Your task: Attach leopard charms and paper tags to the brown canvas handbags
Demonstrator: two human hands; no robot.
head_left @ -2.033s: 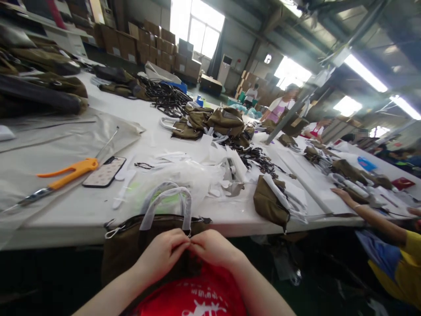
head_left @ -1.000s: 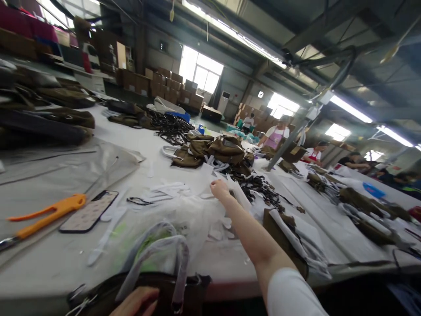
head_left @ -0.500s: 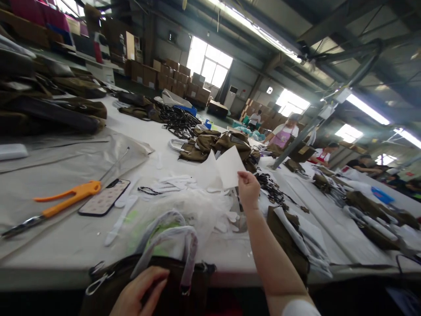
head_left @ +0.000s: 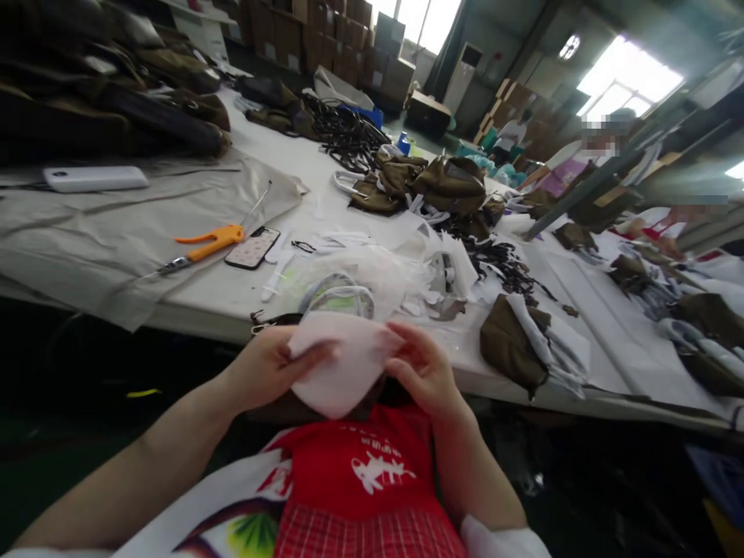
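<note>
Between my two hands, close to my chest, is a white sheet, thin like paper or foam. My left hand is closed on its left edge, with the thumb across its face. The right edge is pinched by my right hand. Behind the sheet, at the table's edge, a dark bag with wrapped handles is mostly hidden; a metal clip shows at its left end. Clear plastic wrap lies just beyond the handles.
An orange air blow gun and a phone lie to the left on the table. A brown bag sits at the right edge. More bags and black straps are farther back. Co-workers stand beyond.
My right hand has brought the white sheet from the stack beyond the plastic back to my chest. My left hand has come up and gripped it too. My view has tilted down.
</note>
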